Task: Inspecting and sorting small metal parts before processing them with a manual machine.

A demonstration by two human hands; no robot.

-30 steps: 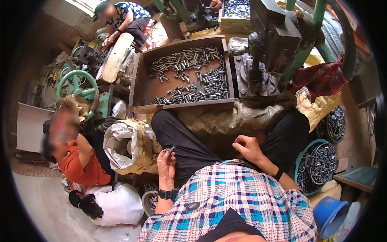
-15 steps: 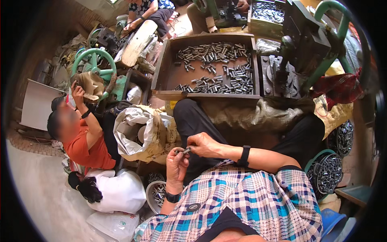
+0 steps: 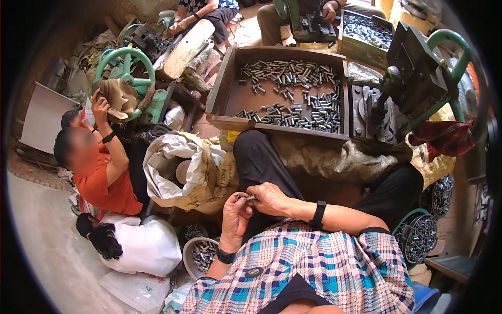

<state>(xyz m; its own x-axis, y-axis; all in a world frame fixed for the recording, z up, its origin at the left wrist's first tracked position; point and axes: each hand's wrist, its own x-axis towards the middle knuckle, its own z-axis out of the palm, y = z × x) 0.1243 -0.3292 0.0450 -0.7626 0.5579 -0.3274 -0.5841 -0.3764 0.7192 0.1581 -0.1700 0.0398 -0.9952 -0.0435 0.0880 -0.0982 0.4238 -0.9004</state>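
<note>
Meeting at the lower centre of the frame, the left hand (image 3: 235, 212) and right hand (image 3: 267, 198) are pinched together on a small metal piece (image 3: 248, 198) held between their fingertips, above the lap.

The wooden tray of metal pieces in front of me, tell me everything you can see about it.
The wooden tray is a shallow, dark brown, rectangular box with raised walls, worn-looking. It sits just past the person's knees, beside a green machine. Short, silvery metal cylinders lie loose inside, in one band near the far wall and another along the near wall, with bare floor between. No hand touches it.
</note>
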